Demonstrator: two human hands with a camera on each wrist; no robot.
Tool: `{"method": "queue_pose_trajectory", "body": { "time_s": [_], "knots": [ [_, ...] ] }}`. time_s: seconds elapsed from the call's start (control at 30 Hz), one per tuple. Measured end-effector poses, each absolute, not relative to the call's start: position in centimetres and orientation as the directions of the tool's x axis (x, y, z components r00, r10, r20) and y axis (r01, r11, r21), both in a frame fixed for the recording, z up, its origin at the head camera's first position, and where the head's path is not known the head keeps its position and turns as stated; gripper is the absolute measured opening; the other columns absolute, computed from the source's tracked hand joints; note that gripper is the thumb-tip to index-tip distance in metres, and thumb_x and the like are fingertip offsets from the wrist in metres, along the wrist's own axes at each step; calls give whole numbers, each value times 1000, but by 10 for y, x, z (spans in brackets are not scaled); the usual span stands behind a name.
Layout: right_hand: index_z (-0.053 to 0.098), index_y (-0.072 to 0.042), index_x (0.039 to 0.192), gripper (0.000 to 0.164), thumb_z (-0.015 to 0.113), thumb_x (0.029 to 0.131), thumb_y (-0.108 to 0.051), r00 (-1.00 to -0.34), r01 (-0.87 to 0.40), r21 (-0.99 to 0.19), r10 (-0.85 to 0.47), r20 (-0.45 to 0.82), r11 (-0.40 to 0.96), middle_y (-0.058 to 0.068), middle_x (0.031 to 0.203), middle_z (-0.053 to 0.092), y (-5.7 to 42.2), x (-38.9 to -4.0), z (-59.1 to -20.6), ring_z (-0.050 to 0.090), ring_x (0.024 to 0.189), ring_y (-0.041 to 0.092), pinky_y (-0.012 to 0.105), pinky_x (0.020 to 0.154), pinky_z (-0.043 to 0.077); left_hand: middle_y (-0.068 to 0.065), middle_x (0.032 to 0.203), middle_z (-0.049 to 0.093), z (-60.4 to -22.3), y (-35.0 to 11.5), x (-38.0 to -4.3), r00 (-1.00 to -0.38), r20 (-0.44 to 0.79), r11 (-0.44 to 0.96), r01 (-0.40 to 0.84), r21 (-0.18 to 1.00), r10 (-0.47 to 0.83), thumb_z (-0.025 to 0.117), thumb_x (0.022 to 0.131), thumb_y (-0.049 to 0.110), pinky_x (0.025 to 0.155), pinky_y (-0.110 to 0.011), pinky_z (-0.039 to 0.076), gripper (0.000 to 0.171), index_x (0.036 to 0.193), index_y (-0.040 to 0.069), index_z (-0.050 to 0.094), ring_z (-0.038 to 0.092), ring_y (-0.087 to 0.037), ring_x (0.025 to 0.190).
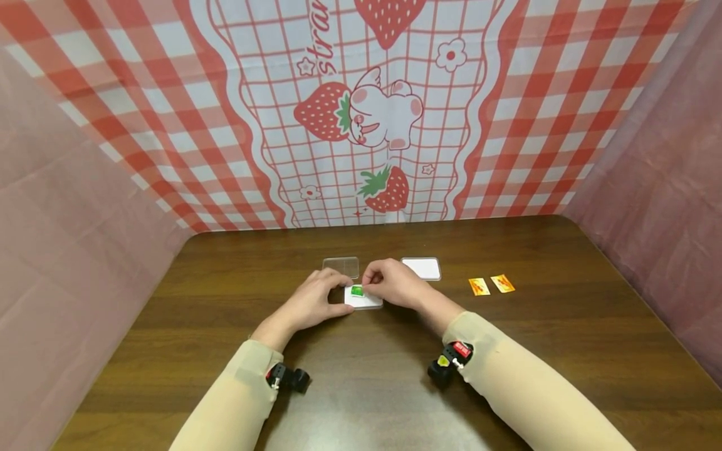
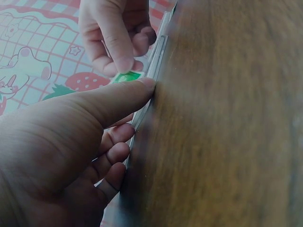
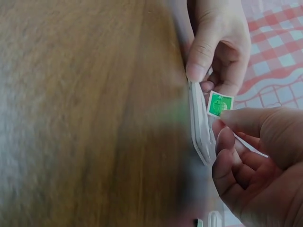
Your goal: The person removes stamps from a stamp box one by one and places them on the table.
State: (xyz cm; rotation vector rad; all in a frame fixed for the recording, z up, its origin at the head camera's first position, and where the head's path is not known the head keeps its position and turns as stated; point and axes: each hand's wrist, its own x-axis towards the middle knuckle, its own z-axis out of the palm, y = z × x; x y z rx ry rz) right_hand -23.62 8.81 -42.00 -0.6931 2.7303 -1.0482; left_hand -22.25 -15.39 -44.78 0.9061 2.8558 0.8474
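A small green stamp (image 1: 357, 290) with a white border is pinched between the thumb and fingertip of my right hand (image 1: 397, 284). In the right wrist view the stamp (image 3: 220, 104) shows a pale round design and is raised off the flat white case (image 3: 199, 125) beside it. My left hand (image 1: 313, 300) steadies that white case (image 1: 368, 302) on the table, thumb on the near edge and fingers at the far side. From the left wrist, the left thumb partly covers the stamp (image 2: 127, 77).
Behind the hands lie a clear plastic lid (image 1: 341, 267) and a second white case (image 1: 429, 269). Two small orange pieces, a left one (image 1: 479, 287) and a right one (image 1: 503, 283), lie farther right on the brown wooden table (image 1: 350, 388). A strawberry-print cloth (image 1: 389, 181) hangs behind.
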Motion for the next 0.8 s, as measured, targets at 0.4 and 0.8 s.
{"method": "queue_pose_trajectory", "body": {
  "time_s": [0.4, 0.8],
  "knots": [
    [75, -12, 95, 9, 79, 103, -10, -889, -335, -719, -458, 27, 609, -1, 83, 70, 108, -237, -410, 63, 69, 14, 32, 66, 54, -10, 136, 66, -457, -157, -228, -825, 151, 679, 539, 499, 544, 90, 95, 35, 109, -55, 49, 48, 135, 12, 74, 58, -33, 128],
    [75, -12, 95, 8, 80, 101, -12, -904, -325, -697, -427, 31, 638, 0, 83, 68, 135, -238, -406, 60, 72, 14, 33, 67, 49, -10, 136, 67, -445, -153, -221, -838, 122, 704, 518, 485, 532, 91, 95, 31, 110, -54, 49, 48, 135, 10, 74, 59, -32, 128]
  ]
}}
